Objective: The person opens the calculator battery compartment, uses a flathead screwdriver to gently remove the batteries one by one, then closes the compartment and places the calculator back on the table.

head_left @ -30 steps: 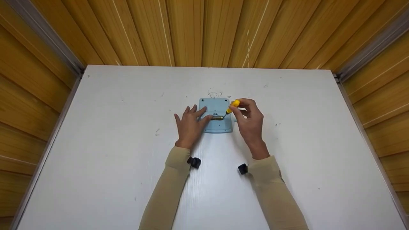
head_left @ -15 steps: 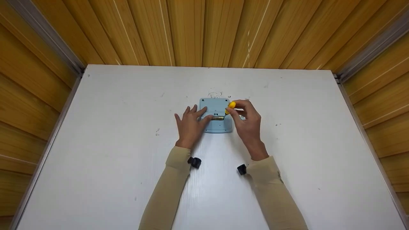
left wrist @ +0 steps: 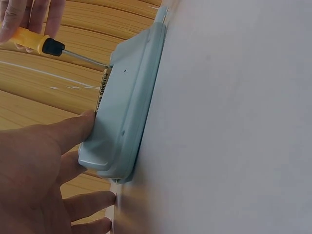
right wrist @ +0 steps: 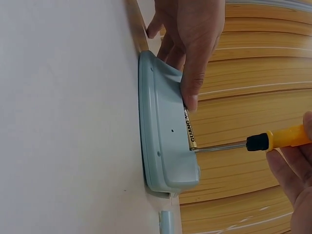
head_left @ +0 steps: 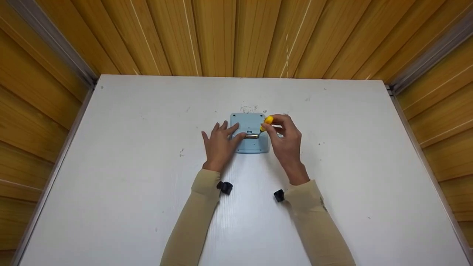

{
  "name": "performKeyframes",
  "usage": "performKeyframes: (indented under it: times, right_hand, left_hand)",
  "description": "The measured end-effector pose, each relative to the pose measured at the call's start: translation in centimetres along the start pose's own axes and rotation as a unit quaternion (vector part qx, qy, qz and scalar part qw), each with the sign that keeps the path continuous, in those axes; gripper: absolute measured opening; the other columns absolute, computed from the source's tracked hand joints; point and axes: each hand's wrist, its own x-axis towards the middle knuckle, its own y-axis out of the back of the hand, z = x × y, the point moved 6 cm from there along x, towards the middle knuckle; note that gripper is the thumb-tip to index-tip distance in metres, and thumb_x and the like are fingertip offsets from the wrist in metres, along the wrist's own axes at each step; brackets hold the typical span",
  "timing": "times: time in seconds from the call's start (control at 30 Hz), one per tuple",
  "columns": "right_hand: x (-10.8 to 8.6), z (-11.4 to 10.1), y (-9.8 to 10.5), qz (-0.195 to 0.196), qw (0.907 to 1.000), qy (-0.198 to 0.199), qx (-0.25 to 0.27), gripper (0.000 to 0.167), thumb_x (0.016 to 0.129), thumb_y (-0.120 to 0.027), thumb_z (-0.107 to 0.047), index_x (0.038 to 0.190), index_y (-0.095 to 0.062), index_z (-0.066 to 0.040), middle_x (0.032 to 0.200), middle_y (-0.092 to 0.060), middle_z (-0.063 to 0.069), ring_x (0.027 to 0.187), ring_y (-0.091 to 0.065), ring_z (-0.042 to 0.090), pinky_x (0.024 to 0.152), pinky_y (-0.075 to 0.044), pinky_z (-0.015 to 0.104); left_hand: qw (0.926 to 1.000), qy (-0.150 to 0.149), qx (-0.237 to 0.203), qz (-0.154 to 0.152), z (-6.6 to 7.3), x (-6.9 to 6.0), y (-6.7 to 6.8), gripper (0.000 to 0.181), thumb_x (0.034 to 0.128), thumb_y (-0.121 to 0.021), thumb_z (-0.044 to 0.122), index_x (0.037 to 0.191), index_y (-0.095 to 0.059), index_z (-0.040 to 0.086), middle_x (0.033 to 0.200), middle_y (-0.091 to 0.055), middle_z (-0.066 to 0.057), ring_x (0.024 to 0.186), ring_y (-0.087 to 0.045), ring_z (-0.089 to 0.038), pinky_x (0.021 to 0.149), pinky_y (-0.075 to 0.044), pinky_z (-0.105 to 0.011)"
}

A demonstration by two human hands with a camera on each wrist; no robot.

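A light-blue plastic device (head_left: 251,147) lies on the white table with its battery slot facing up. In that slot sits a cylindrical battery (head_left: 252,136), its lettering partly readable in the right wrist view. My left hand (head_left: 220,146) rests on the device's left side with spread fingers, its thumb pressing the battery's left end. My right hand (head_left: 288,142) pinches the yellow handle of a screwdriver (right wrist: 257,142) between thumb and fingers. The screwdriver's metal tip touches the battery's right end at the slot's edge, as the right wrist view shows.
A small light-blue piece (right wrist: 166,223) lies on the table (head_left: 129,166) just beyond the device's right side, mostly behind my right hand in the head view. Wood-patterned panels (head_left: 218,37) stand behind the table and at both sides.
My right hand has shifted slightly left with the screwdriver, whose handle has come closer above the battery's right end. My left hand, the battery and the device look the same.
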Motion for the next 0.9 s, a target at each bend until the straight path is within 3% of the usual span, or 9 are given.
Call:
performKeyframes:
  times: [0.33,0.57,0.73,0.9]
  right_hand:
    - [-0.2,1.7,0.6,0.023,0.9934,-0.088,0.069,0.029,0.098,-0.076,0.0,0.122,-0.06,0.006,0.114,-0.07,0.012,0.104,-0.069,0.021,0.087,-0.059,0.027]
    - [-0.2,3.1,1.5,0.05,0.9829,-0.126,0.124,0.028,0.1,-0.074,-0.003,0.124,-0.06,0.001,0.116,-0.07,0.013,0.105,-0.07,0.026,0.089,-0.061,0.032]
    - [-0.4,4.7,2.2,0.08,0.9662,-0.16,0.186,0.028,0.101,-0.072,-0.001,0.126,-0.058,0.0,0.117,-0.07,0.018,0.105,-0.072,0.029,0.088,-0.061,0.034]
    - [-0.8,6.5,2.5,0.108,0.9373,-0.204,0.261,0.028,0.103,-0.07,-0.002,0.127,-0.056,-0.001,0.12,-0.066,0.023,0.112,-0.069,0.036,0.089,-0.061,0.038]
  left_hand:
    - [0.9998,-0.007,-0.015,0.008,-0.1,-0.1,0.1,0.053,0.1003,-0.07,0.053,0.145,-0.068,0.024,0.157,-0.053,-0.014,0.154,-0.035,-0.037,0.121,-0.002,-0.074]
    - [0.9997,-0.003,-0.02,0.009,0.1,-0.2,0.2,0.054,0.1,-0.07,0.053,0.145,-0.068,0.023,0.158,-0.052,-0.014,0.155,-0.035,-0.037,0.122,-0.001,-0.073]
    - [0.9997,-0.003,-0.022,0.007,0.0,-0.2,0.1,0.053,0.1006,-0.07,0.052,0.145,-0.068,0.024,0.158,-0.052,-0.013,0.155,-0.034,-0.036,0.122,0.0,-0.072]
    - [0.9996,-0.004,-0.028,0.008,0.0,-0.2,0.1,0.053,0.1005,-0.07,0.053,0.145,-0.068,0.023,0.158,-0.052,-0.013,0.156,-0.033,-0.035,0.122,0.001,-0.072]
